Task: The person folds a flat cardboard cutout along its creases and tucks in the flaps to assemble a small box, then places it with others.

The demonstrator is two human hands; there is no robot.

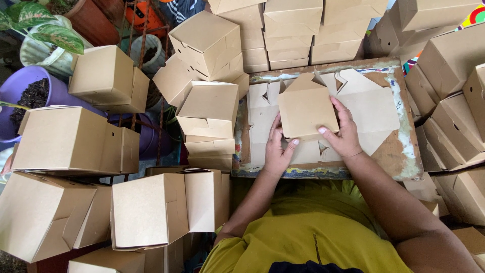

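At the far left we saw a purple pot of dark soil [30, 93] and a variegated leafy plant [43, 28], and around them a crowd of finished brown cardboard boxes [76, 141], some stacked, some tipped on their sides. More folded boxes [209, 108] were piled just left of a worn, paint-stained wooden board [404, 146] that served as our work surface, with a row of stacked boxes [293, 35] along its far edge. On the board lay a flat, unfolded cardboard blank [374, 108], and on top of that sat the piece we were working, a half-folded carton [307, 108] with one panel standing up. Our left hand [277, 149] pressed against the carton's near left corner, fingers spread and thumb against the lower edge, gripping nothing closed. Our right hand [343, 132] lay over the carton's right side, thumb pinned on the front panel and fingers wrapped behind, so it was clamped on the carton. We judged the carton to be very light, thin and fairly stiff, prone to creasing if squeezed mid-panel and inclined to spring open along its folds, so the best hold seemed to be at the edges and scored fold lines. Further right, more finished boxes [449, 60] leaned in a heap, and near us was our yellow shirt [303, 232].
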